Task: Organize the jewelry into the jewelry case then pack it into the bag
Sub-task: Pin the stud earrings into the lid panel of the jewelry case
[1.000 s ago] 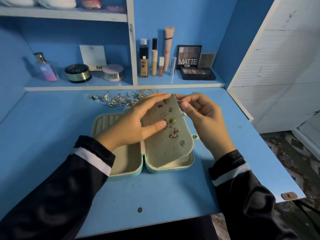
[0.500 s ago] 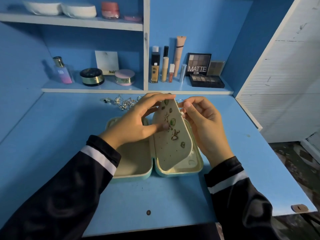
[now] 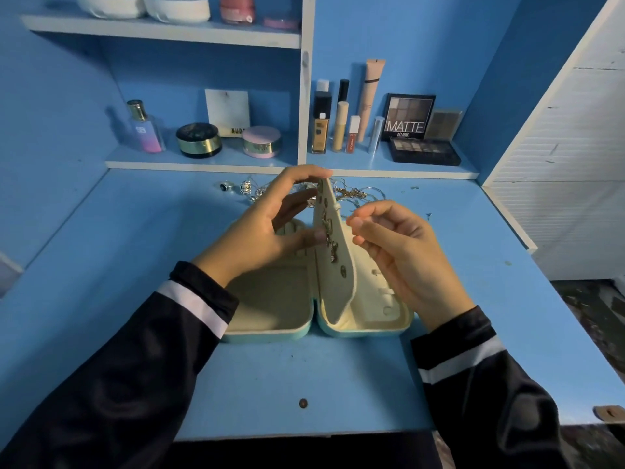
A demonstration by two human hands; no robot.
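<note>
A mint jewelry case (image 3: pixel 270 335) with cream lining lies open on the blue desk (image 3: pixel 135 265). Its cream inner flap (image 3: pixel 341 255) stands nearly upright at the hinge, with several small earrings (image 3: pixel 333 254) pinned to its left face. My left hand (image 3: pixel 260 238) holds the flap, fingertips on its top edge and thumb on the earring side. To the right of the flap, not touching it, my right hand (image 3: pixel 406 252) hovers with curled fingers and thumb near the fingertips; I see nothing between them. Loose chains (image 3: pixel 351 192) and a ring (image 3: pixel 226 187) lie behind the case. No bag is in view.
A low shelf behind the desk carries a perfume bottle (image 3: pixel 145 130), round jars (image 3: pixel 199 140), cosmetic tubes (image 3: pixel 341 126) and eyeshadow palettes (image 3: pixel 422 152). A white panel (image 3: pixel 558 164) bounds the right side. The desk's front edge runs close to my sleeves.
The flap has swung up from lying flat to nearly upright under my left hand. My right hand has let go of the flap's edge and drawn off to the right.
</note>
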